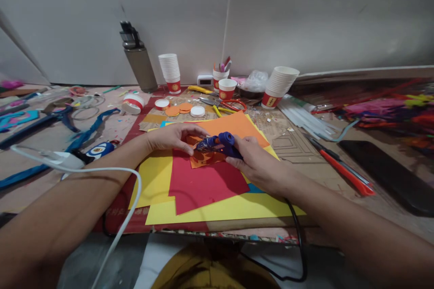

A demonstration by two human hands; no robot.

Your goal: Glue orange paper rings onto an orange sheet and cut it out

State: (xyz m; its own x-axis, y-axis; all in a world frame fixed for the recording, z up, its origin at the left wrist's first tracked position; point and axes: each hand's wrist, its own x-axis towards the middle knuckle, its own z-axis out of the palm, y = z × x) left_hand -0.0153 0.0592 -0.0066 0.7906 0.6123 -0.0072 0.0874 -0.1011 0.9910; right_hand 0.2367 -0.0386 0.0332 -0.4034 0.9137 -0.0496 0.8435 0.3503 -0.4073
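My right hand (pixel 254 160) is wrapped round a blue hot glue gun (pixel 219 143), whose nozzle points left over the paper. A black cord runs down from beneath that hand past the table edge. Close to the nozzle, my left hand (pixel 171 137) curls its thumb and fingers about a small orange paper piece (pixel 202 160); the nozzle and part of the piece are hard to make out. Under both hands lie a red sheet (pixel 208 187), yellow sheets (pixel 158 210) and a larger orange sheet (pixel 233 124).
Behind the paper are orange discs (pixel 174 110), scissors (pixel 230 106) and a paper cup (pixel 227 89). Cup stacks (pixel 169 74) and a bottle (pixel 139 61) stand along the wall. Glue sticks (pixel 301 115), a red utility knife (pixel 349 174) and a phone (pixel 389 176) lie right. A white cable (pixel 135 189) crosses my left arm.
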